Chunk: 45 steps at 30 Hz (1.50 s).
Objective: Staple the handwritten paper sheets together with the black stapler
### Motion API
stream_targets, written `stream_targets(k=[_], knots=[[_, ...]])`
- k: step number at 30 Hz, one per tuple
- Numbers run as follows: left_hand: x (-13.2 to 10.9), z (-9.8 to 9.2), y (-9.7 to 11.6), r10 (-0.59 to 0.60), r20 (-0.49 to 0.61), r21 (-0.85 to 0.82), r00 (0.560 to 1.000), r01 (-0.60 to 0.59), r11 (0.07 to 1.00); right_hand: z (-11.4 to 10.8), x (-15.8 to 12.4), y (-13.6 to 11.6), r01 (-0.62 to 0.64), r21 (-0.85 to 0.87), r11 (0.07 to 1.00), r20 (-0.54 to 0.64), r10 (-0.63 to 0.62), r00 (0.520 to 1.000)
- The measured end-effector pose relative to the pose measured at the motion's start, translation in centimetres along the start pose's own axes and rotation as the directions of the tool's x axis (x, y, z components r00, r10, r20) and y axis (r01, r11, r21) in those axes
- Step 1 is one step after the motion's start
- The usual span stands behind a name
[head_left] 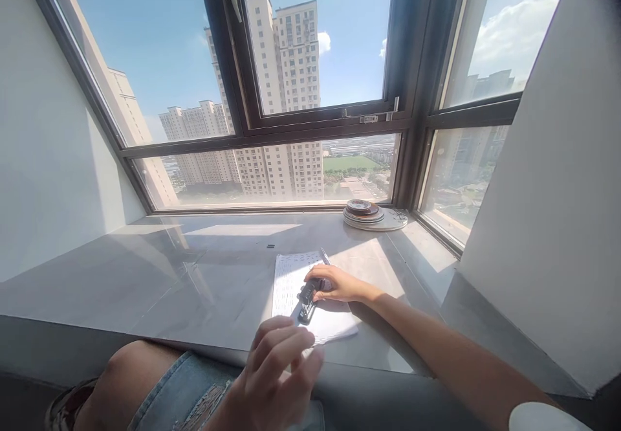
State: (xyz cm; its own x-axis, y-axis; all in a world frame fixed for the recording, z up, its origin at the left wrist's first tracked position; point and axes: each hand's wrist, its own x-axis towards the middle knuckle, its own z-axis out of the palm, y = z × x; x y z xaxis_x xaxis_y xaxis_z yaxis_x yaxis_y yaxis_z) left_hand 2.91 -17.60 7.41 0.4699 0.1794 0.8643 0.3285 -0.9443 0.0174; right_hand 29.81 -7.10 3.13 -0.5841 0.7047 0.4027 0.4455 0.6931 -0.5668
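Note:
My right hand point(334, 283) is closed around the back part of a black stapler point(306, 311), which rests on white sheets of paper point(286, 282) with rows of writing. The sheets lie on the pale stone window sill. Close to the camera, my left hand point(279, 366) is raised in front of the sill's front edge, near the lower end of the paper. Its fingers are loosely bent and apart, and I see nothing in them. A pen point(325, 256) sticks out beyond my right hand at the paper's far edge.
A small dark strip, perhaps staples point(270, 246), lies on the sill point(208, 276) past the paper. Stacked plates point(363, 216) stand in the far right corner by the window frame point(417, 159). Below the sill edge is a bent leg in denim shorts point(179, 392).

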Motion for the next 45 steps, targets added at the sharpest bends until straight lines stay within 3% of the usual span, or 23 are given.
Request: stream_targets(k=[1, 2, 5, 8, 10, 16, 21, 27, 33, 45], knots=[[0.4, 1.1, -1.8, -0.008, -0.008, -0.005, 1.000, 0.008, 1.000, 0.1, 0.0, 0.1, 0.006, -0.004, 1.000, -0.004, -0.006, 1.000], [0.6, 2.2, -3.7, -0.118, 0.047, 0.016, 0.992, 0.117, 0.993, 0.2, 0.0, 0.2, 0.010, -0.008, 1.000, -0.009, -0.010, 1.000], [0.3, 5.1, -9.6, -0.386, 0.261, 0.130, 0.885, 0.364, 0.922, 0.4, 0.1, 0.6, 0.017, -0.015, 1.000, -0.016, -0.017, 1.000], [-1.7, 6.9, -13.7, -0.489, 0.419, 0.248, 0.765, 0.422, 0.872, 0.4, 0.1, 0.7, 0.021, -0.019, 1.000, -0.015, -0.022, 1.000], [-3.1, 7.4, -14.9, -0.510, 0.445, 0.293, 0.736, 0.419, 0.860, 0.5, 0.0, 0.6, 0.014, -0.027, 1.000, -0.017, -0.015, 1.000], [-4.5, 7.6, -14.6, -0.494, 0.433, 0.315, 0.754, 0.386, 0.867, 1.0, -0.1, 0.9, -0.049, -0.064, 0.997, -0.096, 0.043, 0.994], [-4.5, 7.4, -14.6, -0.484, 0.434, 0.282, 0.760, 0.396, 0.874, 1.1, 0.0, 1.5, -0.123, -0.107, 0.987, -0.216, 0.097, 0.972], [-4.1, 7.0, -14.2, -0.448, 0.442, 0.233, 0.777, 0.383, 0.894, 1.4, 0.1, 2.0, -0.186, -0.195, 0.963, -0.255, 0.133, 0.958], [-3.9, 7.0, -13.9, -0.448, 0.465, 0.228, 0.763, 0.386, 0.894, 1.3, 0.2, 2.0, -0.245, -0.203, 0.948, -0.326, 0.170, 0.930], [-3.9, 7.0, -13.9, -0.452, 0.464, 0.235, 0.761, 0.386, 0.892, 1.3, 0.2, 1.6, -0.278, -0.180, 0.944, -0.323, 0.210, 0.923]])
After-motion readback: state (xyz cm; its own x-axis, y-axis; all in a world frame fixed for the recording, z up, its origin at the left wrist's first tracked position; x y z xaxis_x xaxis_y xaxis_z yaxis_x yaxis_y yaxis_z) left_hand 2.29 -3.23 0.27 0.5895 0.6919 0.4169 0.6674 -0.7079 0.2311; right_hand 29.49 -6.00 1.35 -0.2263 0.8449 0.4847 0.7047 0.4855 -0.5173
